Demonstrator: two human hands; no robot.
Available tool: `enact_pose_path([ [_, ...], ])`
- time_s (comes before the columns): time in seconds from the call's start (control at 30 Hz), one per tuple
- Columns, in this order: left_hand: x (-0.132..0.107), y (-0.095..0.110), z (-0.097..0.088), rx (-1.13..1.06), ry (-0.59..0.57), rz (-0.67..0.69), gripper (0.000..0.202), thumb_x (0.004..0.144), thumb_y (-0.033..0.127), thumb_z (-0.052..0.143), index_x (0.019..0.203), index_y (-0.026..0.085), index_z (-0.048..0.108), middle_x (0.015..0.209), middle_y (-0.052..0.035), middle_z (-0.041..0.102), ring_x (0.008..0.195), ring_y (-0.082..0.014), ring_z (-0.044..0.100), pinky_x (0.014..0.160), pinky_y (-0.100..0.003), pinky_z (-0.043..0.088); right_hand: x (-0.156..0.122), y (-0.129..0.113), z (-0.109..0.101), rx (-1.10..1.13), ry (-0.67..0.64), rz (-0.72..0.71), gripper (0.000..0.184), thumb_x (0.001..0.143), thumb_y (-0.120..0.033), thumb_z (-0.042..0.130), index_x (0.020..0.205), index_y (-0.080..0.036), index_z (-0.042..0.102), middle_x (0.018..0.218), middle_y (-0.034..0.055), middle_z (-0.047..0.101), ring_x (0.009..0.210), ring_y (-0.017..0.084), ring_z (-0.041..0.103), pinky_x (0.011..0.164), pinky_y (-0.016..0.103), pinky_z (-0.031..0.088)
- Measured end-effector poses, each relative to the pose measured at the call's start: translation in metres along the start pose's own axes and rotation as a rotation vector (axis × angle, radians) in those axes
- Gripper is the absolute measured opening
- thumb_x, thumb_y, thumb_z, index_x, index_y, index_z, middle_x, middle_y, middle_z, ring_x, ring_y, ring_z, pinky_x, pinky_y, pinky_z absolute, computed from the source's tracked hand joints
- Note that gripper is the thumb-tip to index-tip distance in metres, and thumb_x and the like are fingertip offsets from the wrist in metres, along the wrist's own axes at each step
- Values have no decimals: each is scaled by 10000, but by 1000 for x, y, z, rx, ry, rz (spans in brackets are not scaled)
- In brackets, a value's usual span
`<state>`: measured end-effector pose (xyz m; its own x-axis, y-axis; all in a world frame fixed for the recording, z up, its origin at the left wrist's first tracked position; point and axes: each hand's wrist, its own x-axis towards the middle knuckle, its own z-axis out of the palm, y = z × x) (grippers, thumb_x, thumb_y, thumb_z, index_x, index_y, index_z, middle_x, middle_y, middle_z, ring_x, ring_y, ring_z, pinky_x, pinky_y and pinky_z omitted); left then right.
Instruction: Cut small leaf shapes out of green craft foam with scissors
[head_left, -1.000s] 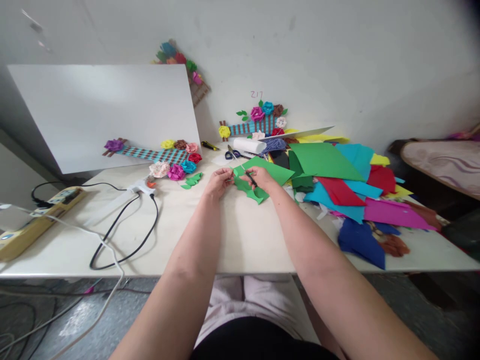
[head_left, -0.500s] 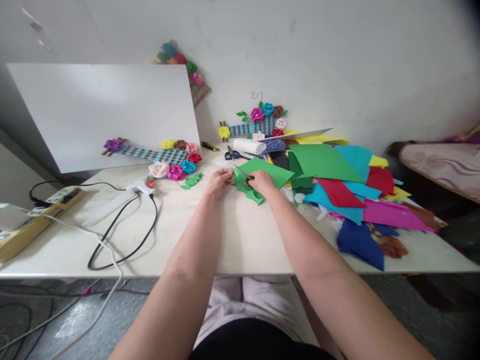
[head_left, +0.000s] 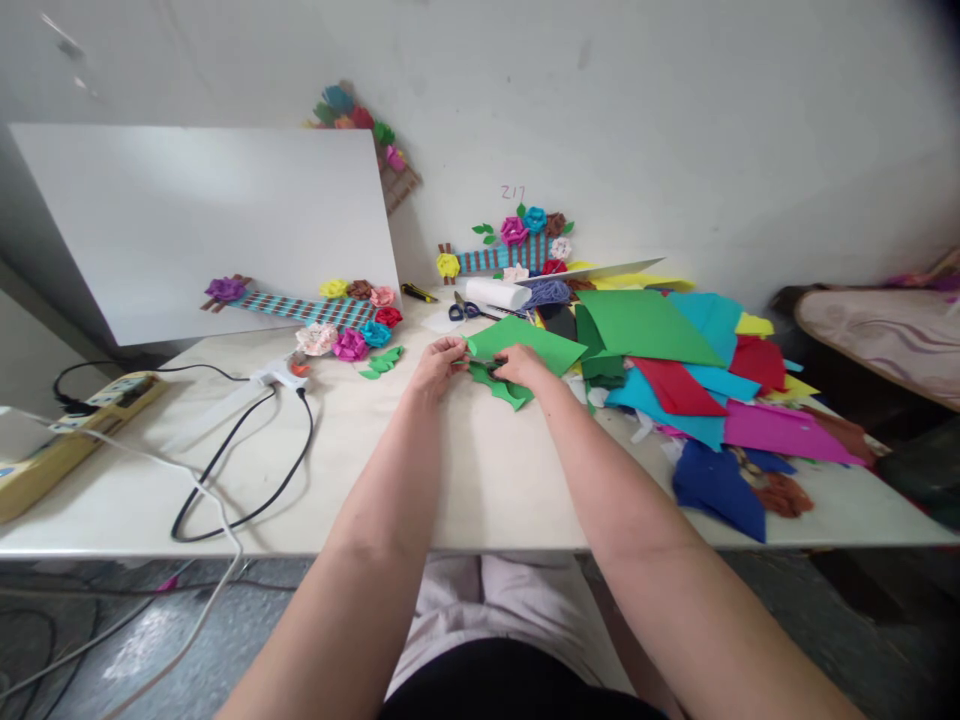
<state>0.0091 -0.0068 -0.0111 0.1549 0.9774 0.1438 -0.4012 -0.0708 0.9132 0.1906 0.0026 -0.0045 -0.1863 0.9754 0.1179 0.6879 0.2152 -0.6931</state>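
Note:
My left hand [head_left: 439,362] pinches the left edge of a small green paper piece [head_left: 504,385] held just above the table. Closed on a pair of small scissors [head_left: 489,364], my right hand [head_left: 523,366] has the blades at that paper. A larger green sheet [head_left: 534,341] lies right behind both hands. Several cut green leaves [head_left: 383,361] lie on the table to the left of my left hand.
A heap of coloured paper sheets [head_left: 697,385] covers the table's right half. Paper-flower decorations [head_left: 311,312], blue scissors [head_left: 462,310], a white roll [head_left: 496,293] and a yellow cutter [head_left: 418,292] lie behind. A glue gun [head_left: 281,373], black cable [head_left: 240,455] and power strip [head_left: 67,430] sit left. A white board [head_left: 202,225] leans on the wall.
The scissors in my right hand have swung from pointing up-left to lying low and level at the green piece. Both hands stayed in nearly the same spot.

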Motion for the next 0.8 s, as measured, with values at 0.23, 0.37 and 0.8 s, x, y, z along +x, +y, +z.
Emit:
enact_pose_path([
  [0.23,3,-2,-2,-9,-1,-15,193,644,212,750,698,133,582,575,6,564,502,-71,532,488,-173,444,-3,-14,-3,126,116,38,76,656,-157,653,697,-184,710,736,35,698,749,178,629,631,225,460],
  [0.37,4,-3,-2,-33,-8,-1,181,644,187,740,695,135,574,585,10,566,519,-79,551,500,-180,456,-13,-29,-3,372,116,55,148,764,-199,582,662,-130,664,667,27,662,543,91,534,517,185,409],
  [0.8,4,-4,-1,-90,-55,-14,164,663,139,726,710,126,570,630,-13,606,573,-107,603,625,-237,498,-17,-33,4,637,-11,36,162,788,-147,590,635,-114,635,605,21,626,460,44,480,355,143,244],
])
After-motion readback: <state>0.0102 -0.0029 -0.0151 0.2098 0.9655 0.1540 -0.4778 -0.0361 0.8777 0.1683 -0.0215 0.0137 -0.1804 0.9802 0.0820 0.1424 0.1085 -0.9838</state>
